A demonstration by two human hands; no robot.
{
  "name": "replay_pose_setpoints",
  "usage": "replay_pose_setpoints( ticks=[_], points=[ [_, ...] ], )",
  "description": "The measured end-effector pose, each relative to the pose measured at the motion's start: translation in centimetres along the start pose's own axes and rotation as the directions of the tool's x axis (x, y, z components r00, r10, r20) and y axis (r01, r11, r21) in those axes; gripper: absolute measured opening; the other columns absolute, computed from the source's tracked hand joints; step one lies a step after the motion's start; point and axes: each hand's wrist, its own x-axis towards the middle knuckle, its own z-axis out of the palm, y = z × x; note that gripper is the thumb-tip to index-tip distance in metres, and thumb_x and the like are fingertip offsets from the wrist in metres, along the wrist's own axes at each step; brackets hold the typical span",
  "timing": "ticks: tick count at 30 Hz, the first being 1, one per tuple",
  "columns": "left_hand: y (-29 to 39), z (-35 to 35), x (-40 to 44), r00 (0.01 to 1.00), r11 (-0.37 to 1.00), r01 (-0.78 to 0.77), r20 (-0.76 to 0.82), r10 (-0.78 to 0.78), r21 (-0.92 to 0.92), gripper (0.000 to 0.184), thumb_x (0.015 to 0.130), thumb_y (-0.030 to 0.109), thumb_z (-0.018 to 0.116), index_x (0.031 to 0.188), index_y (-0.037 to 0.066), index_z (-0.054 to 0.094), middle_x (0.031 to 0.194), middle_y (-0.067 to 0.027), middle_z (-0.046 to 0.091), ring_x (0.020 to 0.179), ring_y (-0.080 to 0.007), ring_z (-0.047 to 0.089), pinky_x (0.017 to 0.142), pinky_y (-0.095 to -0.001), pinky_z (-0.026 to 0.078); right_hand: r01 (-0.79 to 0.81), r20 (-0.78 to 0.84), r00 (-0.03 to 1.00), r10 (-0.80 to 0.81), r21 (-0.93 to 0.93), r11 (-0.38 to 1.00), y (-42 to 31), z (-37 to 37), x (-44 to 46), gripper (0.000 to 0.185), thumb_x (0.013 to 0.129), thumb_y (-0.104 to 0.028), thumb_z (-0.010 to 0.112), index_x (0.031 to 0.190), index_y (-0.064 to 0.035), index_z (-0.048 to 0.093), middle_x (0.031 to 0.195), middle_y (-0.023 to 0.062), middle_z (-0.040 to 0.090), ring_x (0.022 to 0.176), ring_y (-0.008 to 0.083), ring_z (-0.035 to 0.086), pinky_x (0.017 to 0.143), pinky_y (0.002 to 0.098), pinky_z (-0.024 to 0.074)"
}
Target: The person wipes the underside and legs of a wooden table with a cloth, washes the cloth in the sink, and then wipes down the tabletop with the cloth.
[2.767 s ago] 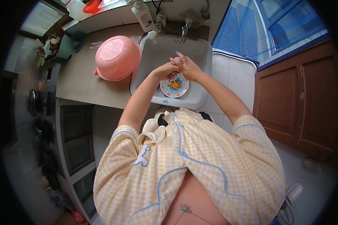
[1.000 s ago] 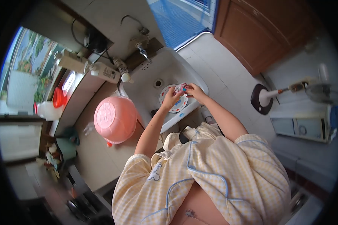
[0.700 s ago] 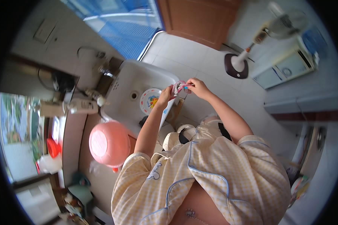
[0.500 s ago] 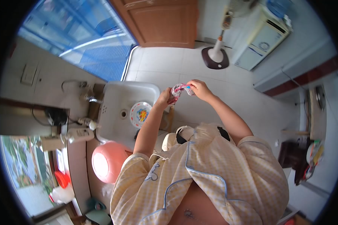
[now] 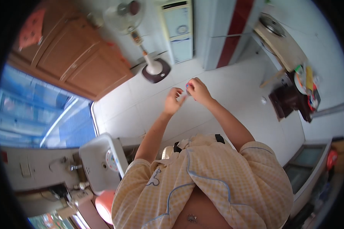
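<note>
Over the pale floor, in front of my body, I hold both hands up close together. My right hand (image 5: 198,91) is closed around a crumpled patterned cloth (image 5: 187,89); only a small pink and blue bit of it shows at the fingertips, and the rest is hidden. Just left of it is my left hand (image 5: 174,101), its fingers spread and curved, with nothing visible in them. Whether its fingertips touch the cloth, I cannot tell.
At lower left is a white sink (image 5: 120,154) with a patterned plate (image 5: 111,160), and a pink basin (image 5: 104,206) below. Ahead stand a fan (image 5: 154,68), water dispenser (image 5: 179,45) and refrigerator (image 5: 233,32). A dark brown stool (image 5: 284,103) holding things is at right.
My view and body have turned right, away from the sink toward the refrigerator. My left hand has let go of the cloth, which now barely shows at my right hand.
</note>
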Motion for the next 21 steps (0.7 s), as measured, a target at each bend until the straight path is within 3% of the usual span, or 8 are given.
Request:
replay_pose_setpoints(
  ticks=[3,7,9,10,12,15,20,21],
  points=[
    [5.4,8.6,2.3,0.991,0.991,-0.08,0.117,0.067,0.111,0.025,0.071,0.015,0.07,0.084,0.003,0.053,0.086,-0.0107,0.058,0.079,-0.0222,0.059,0.063,-0.0323,0.047,0.082,-0.006,0.995,-0.095,-0.439,0.895,2.8,-6.6,-0.8,0.01,0.08,-0.014,0.054,0.078,-0.005,0.051,0.079,0.01,0.054,0.067,0.0262,0.056,0.059,0.0366,0.0432],
    [5.3,18.3,6.2,0.964,0.994,0.085,0.257,-0.065,-0.066,0.019,0.073,0.012,0.066,0.081,0.001,0.053,0.077,-0.0106,0.06,0.079,-0.0246,0.06,0.065,-0.0338,0.048,-0.132,-0.014,0.991,0.136,-0.372,0.919,5.6,-16.1,-2.8,0.013,0.079,-0.02,0.053,0.076,-0.0077,0.053,0.08,0.007,0.055,0.072,0.0267,0.056,0.064,0.0371,0.0449],
    [4.9,21.7,7.6,0.938,0.984,-0.174,0.299,0.176,-0.033,0.018,0.074,0.011,0.064,0.083,0.002,0.052,0.077,-0.0117,0.06,0.075,-0.0272,0.059,0.064,-0.0358,0.047,-0.168,-0.033,0.985,0.171,-0.442,0.881,7.6,-20.8,-4.2,0.013,0.079,-0.021,0.053,0.076,-0.0081,0.054,0.081,0.0069,0.054,0.073,0.0263,0.056,0.064,0.0367,0.0453],
    [5.2,23.1,8.3,0.873,0.918,-0.397,0.311,0.375,0.008,0.017,0.075,0.01,0.062,0.085,0.003,0.05,0.076,-0.0127,0.059,0.072,-0.0298,0.059,0.062,-0.0378,0.047,-0.174,-0.009,0.981,0.195,-0.494,0.852,8.9,-22.9,-4.9,0.012,0.079,-0.021,0.053,0.077,-0.0086,0.055,0.081,0.0067,0.054,0.074,0.026,0.056,0.065,0.0363,0.0457],
    [5.9,25.5,9.7,0.817,0.89,-0.452,0.373,0.44,-0.061,0.018,0.078,0.01,0.059,0.089,0.002,0.047,0.075,-0.0149,0.059,0.068,-0.0329,0.058,0.06,-0.0373,0.046,-0.203,-0.06,0.978,0.201,-0.514,0.834,11.3,-26.2,-6.6,0.012,0.08,-0.02,0.053,0.08,-0.0097,0.058,0.082,0.0063,0.054,0.076,0.0253,0.056,0.065,0.0358,0.046],
    [8.2,28.1,11.8,0.662,0.995,-0.071,0.743,0.103,-0.075,0.022,0.081,0.014,0.056,0.096,0.002,0.043,0.074,-0.0157,0.058,0.068,-0.0317,0.058,0.061,-0.0365,0.046,-0.36,-0.089,0.927,0.363,-0.477,0.802,13.1,-30.0,-8.7,0.015,0.08,-0.019,0.052,0.087,-0.0088,0.06,0.084,0.0085,0.055,0.078,0.0267,0.055,0.068,0.0351,0.0453],
    [10.6,33.9,17.0,0.445,0.977,-0.151,0.872,0.203,-0.151,0.018,0.082,0.01,0.053,0.097,0.002,0.049,0.077,-0.0159,0.058,0.071,-0.0307,0.057,0.064,-0.0358,0.045,-0.397,-0.269,0.917,0.293,-0.57,0.719,17.3,-34.3,-9.2,0.012,0.078,-0.017,0.055,0.083,-0.0085,0.062,0.085,0.0066,0.056,0.08,0.0263,0.055,0.07,0.0353,0.045],
    [10.4,35.3,18.7,0.368,0.925,-0.323,0.874,0.317,-0.199,0.015,0.08,0.009,0.054,0.093,0.001,0.052,0.08,-0.0158,0.058,0.075,-0.0309,0.056,0.068,-0.0361,0.045,-0.421,-0.298,0.906,0.299,-0.571,0.705,18.0,-34.9,-8.9,0.012,0.078,-0.017,0.055,0.083,-0.0085,0.062,0.085,0.0066,0.056,0.08,0.0263,0.055,0.07,0.0353,0.045]
  ],
)
